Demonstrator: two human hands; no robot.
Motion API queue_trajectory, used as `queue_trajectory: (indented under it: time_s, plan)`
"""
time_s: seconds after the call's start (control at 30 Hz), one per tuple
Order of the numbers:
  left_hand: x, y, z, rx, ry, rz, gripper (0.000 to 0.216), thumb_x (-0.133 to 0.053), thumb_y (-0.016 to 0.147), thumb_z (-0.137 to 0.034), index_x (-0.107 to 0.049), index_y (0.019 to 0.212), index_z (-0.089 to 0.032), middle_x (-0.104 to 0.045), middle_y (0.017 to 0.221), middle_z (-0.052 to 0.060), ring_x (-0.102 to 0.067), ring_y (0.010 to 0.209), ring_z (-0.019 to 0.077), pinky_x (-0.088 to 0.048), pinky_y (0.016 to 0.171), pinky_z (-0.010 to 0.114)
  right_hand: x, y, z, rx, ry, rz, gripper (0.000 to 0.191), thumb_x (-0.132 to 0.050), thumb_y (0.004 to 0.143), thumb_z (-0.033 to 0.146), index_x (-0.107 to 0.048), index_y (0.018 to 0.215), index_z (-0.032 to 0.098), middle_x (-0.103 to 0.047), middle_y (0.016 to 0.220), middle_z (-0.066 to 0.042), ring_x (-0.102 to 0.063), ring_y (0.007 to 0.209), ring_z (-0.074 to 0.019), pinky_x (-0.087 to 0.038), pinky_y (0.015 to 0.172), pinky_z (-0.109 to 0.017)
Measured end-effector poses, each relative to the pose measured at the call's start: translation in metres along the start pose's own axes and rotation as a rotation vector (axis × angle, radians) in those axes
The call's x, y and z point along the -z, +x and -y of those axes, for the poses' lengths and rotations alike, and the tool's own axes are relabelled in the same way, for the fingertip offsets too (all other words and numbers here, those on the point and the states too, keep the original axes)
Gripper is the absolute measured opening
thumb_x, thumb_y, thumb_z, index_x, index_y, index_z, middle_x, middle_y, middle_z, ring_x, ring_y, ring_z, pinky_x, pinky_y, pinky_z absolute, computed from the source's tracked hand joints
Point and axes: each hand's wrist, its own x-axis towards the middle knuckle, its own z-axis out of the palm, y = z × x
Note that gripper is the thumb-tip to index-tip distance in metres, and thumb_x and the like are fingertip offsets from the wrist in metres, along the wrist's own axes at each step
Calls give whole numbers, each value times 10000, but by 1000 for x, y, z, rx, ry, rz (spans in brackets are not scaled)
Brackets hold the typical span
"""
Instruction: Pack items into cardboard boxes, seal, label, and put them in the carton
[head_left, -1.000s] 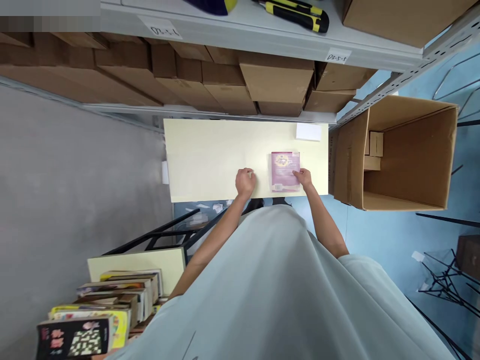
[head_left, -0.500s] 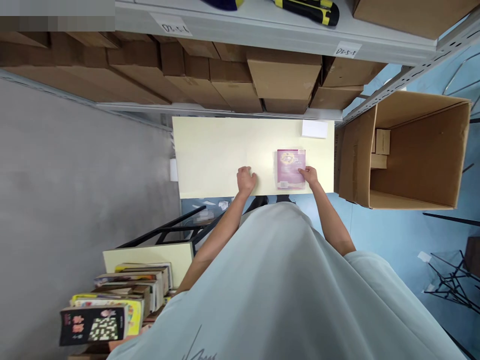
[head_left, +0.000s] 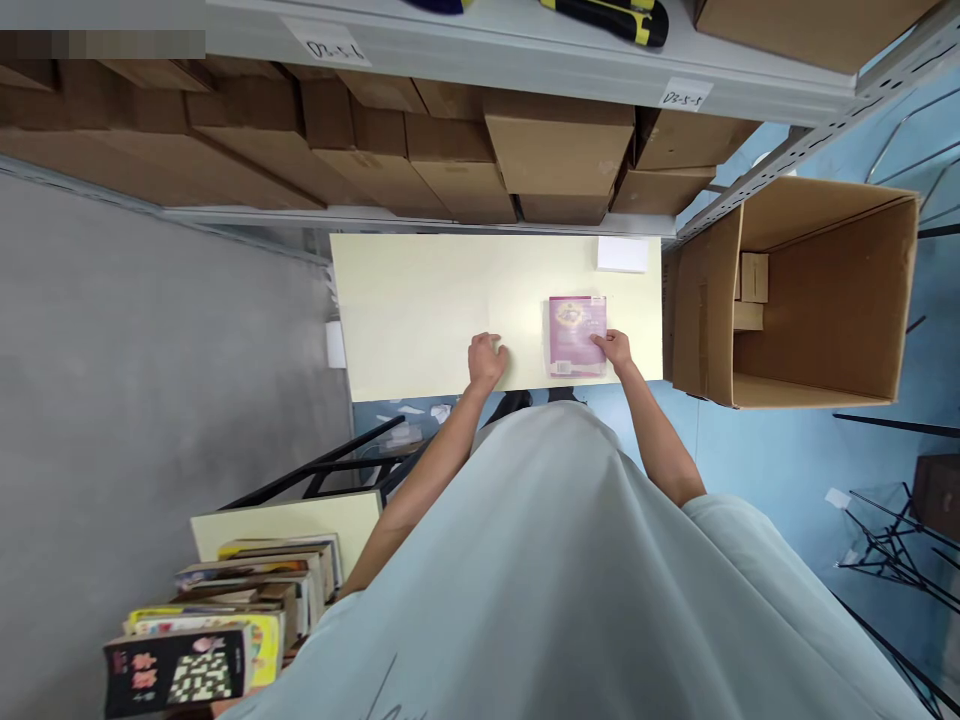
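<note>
A purple book (head_left: pixel 574 332) lies flat on the pale yellow table (head_left: pixel 420 300), near its right end. My right hand (head_left: pixel 615 349) rests on the book's near right corner, fingers closed on its edge. My left hand (head_left: pixel 486 358) sits on the bare tabletop to the left of the book, fingers curled, with nothing visible in it. A small white pad (head_left: pixel 622 254) lies at the table's far right corner, apart from the book.
An open cardboard box (head_left: pixel 817 290) stands right of the table, with small boxes inside. Shelving with brown cartons (head_left: pixel 559 150) rises behind. A stack of books (head_left: pixel 225 620) sits on a second table at lower left. A black wire rack (head_left: pixel 892 560) is at lower right.
Hardly anything has moved. My right hand has crept slightly further onto the book's corner; the view has shifted a little with my head.
</note>
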Motion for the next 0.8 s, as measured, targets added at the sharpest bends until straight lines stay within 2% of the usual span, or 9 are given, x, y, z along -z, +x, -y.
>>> queue_trajectory:
  time_s: [0.23,0.5,0.67,0.8]
  plan:
    - [9,0,3,7,-37,33,339,-609,898,-199,-743,1205,-247,-686,1399,119,-588,1444,295,-439,1267,443,0,-19,10,1,109,33,465,-917,646,476,-608,892,231,-775,855,-26,-706,812,-208,-578,727,-314]
    - [26,-6,4,51,-135,111,384,-576,941,-205,-724,1295,-195,-710,1455,125,-687,1324,241,-498,1196,382,0,-50,36,-17,218,118,580,-952,572,541,-601,919,237,-783,868,-26,-703,787,-203,-548,684,-296]
    - [45,-15,-10,44,-229,161,358,-589,946,-216,-738,1270,-179,-746,1414,145,-733,1256,242,-527,1159,387,8,-74,62,8,271,141,572,-928,593,544,-634,973,233,-805,926,-38,-733,843,-219,-567,711,-301]
    - [62,-27,-36,-40,-322,262,337,-605,1009,-394,-762,1242,-208,-790,1330,123,-750,1231,236,-572,1084,341,15,-90,85,49,325,181,541,-937,616,516,-687,1000,229,-829,989,-53,-761,915,-236,-598,762,-311]
